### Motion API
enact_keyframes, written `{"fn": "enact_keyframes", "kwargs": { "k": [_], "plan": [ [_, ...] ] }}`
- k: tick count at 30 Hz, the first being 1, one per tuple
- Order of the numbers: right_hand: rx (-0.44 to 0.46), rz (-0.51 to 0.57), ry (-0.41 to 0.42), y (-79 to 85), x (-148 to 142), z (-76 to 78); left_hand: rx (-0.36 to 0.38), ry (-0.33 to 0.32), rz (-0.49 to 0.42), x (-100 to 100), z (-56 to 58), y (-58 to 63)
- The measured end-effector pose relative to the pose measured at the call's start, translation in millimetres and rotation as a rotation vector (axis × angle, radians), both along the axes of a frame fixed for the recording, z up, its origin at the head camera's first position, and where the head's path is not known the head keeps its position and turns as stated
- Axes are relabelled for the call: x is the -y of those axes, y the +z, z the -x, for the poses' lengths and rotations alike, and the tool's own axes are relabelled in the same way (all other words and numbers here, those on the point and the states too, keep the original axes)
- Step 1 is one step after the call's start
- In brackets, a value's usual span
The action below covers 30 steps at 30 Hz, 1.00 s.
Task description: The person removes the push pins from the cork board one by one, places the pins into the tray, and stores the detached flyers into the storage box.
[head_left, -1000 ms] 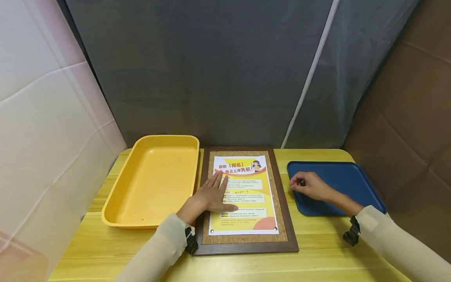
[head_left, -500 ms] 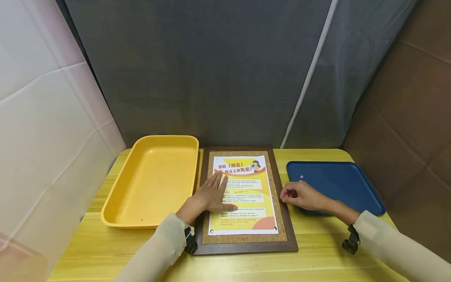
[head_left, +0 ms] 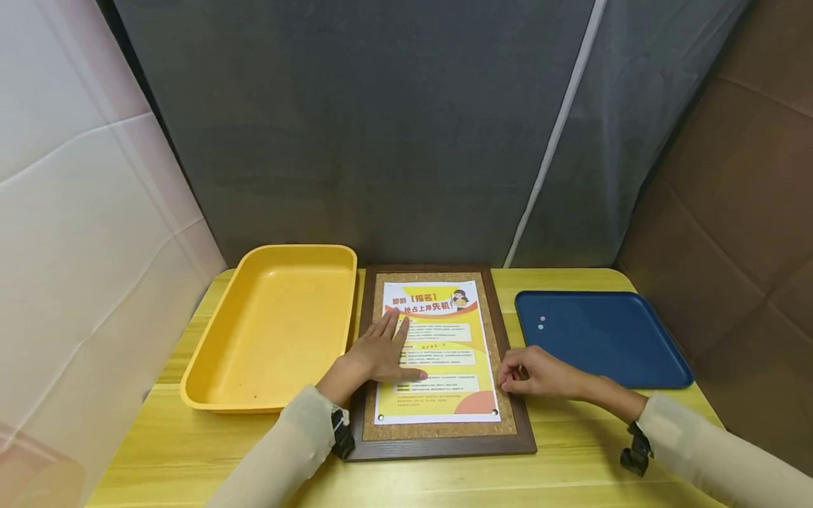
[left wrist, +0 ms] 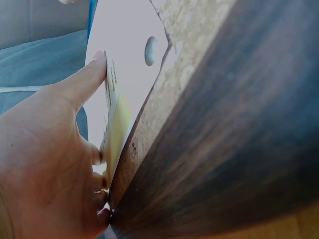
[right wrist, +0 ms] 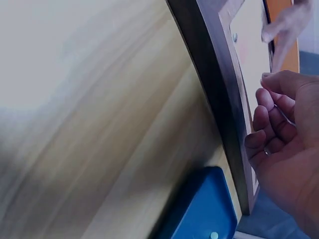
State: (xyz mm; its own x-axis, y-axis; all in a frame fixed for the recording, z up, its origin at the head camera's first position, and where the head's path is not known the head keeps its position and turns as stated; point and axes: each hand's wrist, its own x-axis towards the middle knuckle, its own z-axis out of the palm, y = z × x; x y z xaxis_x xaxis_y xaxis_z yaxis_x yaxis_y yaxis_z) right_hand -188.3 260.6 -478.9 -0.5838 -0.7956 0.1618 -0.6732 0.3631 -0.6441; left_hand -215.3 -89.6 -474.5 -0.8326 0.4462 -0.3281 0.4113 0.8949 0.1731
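A printed yellow-and-white poster [head_left: 444, 360] lies on a cork board with a dark wooden frame [head_left: 444, 449]. Silvery thumbtacks sit at its lower left [head_left: 380, 417] and lower right corners [head_left: 495, 412]. My left hand [head_left: 379, 349] rests flat on the poster's left side, fingers spread; the left wrist view shows its thumb [left wrist: 87, 82] against the paper. At the poster's lower right edge is my right hand [head_left: 543, 372], thumb and index fingertips together, other fingers curled [right wrist: 264, 122]. I cannot tell whether the fingertips hold something small.
A shallow blue tray [head_left: 622, 346] stands to the right, bearing a pink tack [head_left: 543, 319] and a pale one [head_left: 540, 327]. On the left is a deeper yellow tray [head_left: 279, 331]. A grey partition [head_left: 356, 141] rises behind the wooden table [head_left: 267, 458].
My right hand has moved left and nearer, from the blue tray's left edge to the board, uncovering the two tacks on the tray. The left hand stays in place.
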Motion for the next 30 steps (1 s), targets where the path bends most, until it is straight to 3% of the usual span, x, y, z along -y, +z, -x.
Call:
{"fn": "enact_keyframes", "kwargs": {
  "k": [14,30],
  "plan": [
    [0.031,-0.043,0.059,-3.5,13,-19.0,-0.011,-0.004,0.010,0,-1.4,-1.0],
    [-0.038,-0.067,0.041,-8.3,16,-23.6,-0.019,-0.005,-0.001,0,0.0,-2.0]
  ]
}}
